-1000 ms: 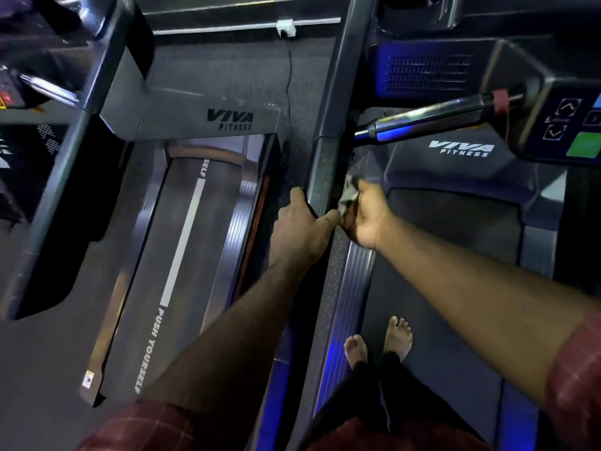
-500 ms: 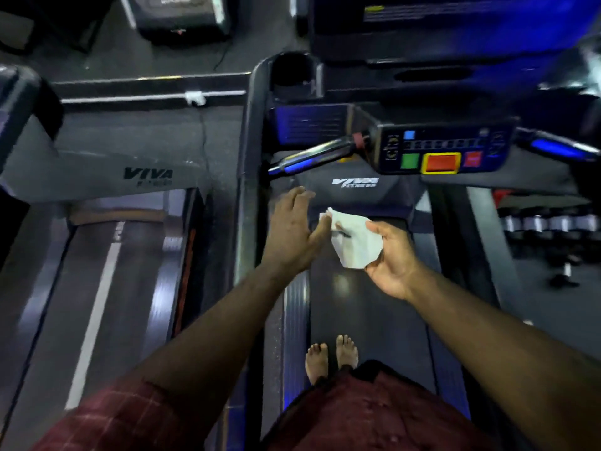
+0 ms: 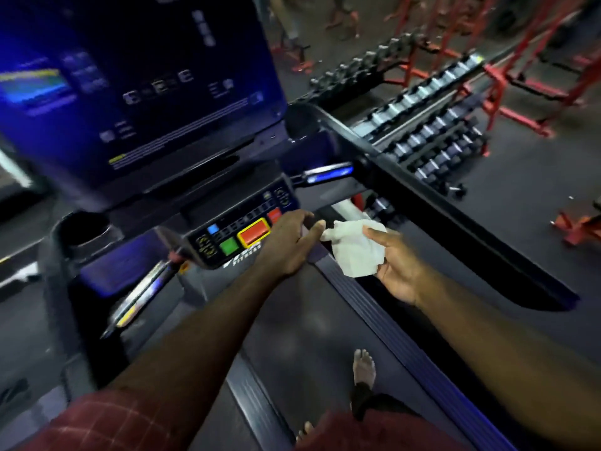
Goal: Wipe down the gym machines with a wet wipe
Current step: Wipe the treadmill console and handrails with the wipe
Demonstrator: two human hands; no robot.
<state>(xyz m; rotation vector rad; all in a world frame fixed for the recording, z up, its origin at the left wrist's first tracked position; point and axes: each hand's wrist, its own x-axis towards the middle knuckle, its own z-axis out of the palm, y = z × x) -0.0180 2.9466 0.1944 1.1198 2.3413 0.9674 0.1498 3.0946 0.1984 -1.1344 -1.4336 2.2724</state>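
Head view: standing barefoot on the treadmill belt [image 3: 305, 336], you are holding the wipe [image 3: 356, 252] in mid-air, just right of the button panel [image 3: 234, 237]. Your right hand [image 3: 395, 270], palm up, is pinching its crumpled right side. Your left hand [image 3: 286, 244] is reaching in with fingers loosely extended, thumb touching the left corner. Nothing is being wiped at this instant. Panel, screen [image 3: 146, 86] and right rail [image 3: 455, 220] are likely waiting, though no surface is showing whether it is done.
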